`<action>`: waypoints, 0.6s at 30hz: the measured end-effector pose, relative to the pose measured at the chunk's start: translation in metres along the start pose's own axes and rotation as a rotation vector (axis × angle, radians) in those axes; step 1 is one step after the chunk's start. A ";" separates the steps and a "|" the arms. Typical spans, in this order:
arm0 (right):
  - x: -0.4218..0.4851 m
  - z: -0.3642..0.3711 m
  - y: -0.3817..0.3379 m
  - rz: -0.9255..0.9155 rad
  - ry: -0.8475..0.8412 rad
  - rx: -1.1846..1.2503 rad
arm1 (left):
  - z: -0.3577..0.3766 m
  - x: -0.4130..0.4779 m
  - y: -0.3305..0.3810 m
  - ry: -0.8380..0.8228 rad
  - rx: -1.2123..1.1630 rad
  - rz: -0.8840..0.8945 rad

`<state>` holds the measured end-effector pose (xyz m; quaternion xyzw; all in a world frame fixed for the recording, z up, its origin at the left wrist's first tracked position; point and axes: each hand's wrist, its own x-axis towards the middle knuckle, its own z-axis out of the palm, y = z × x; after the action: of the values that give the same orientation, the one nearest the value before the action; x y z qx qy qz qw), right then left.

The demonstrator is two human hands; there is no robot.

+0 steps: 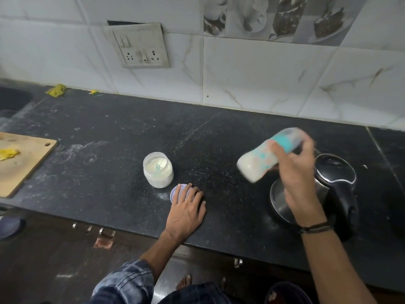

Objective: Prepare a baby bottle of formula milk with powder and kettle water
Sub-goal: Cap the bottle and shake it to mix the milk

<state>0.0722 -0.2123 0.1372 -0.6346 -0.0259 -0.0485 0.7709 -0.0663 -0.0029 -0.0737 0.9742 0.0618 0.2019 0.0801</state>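
Bottle [271,154] aloft in the head view, blurred and tilted over the kettle [328,185], milky white inside. Danger as I judge it: a loose teal collar would spray milk, or a slip would drop the bottle onto the kettle. The right hand [293,167] curls its fingers round the collar end, base jutting left. The left hand [186,209] lies flat, straight fingers on the jar lid [175,191] beside the open powder jar [158,170].

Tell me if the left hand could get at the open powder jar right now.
Probably yes. The left hand lies flat on the jar lid, which sits just in front of the powder jar, and nothing stands between them.
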 end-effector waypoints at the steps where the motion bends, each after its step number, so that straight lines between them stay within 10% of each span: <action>1: -0.003 -0.002 0.004 0.010 -0.062 -0.047 | 0.000 0.000 -0.001 0.003 -0.003 0.004; 14: 0.006 -0.005 -0.003 -0.063 0.168 0.138 | -0.003 0.001 0.003 -0.024 0.006 -0.022; 18: -0.004 -0.002 0.006 0.015 -0.112 -0.047 | -0.003 0.001 0.001 -0.013 -0.005 -0.006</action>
<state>0.0689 -0.2132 0.1304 -0.6543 -0.0630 -0.0076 0.7536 -0.0670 -0.0033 -0.0703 0.9751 0.0637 0.1954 0.0837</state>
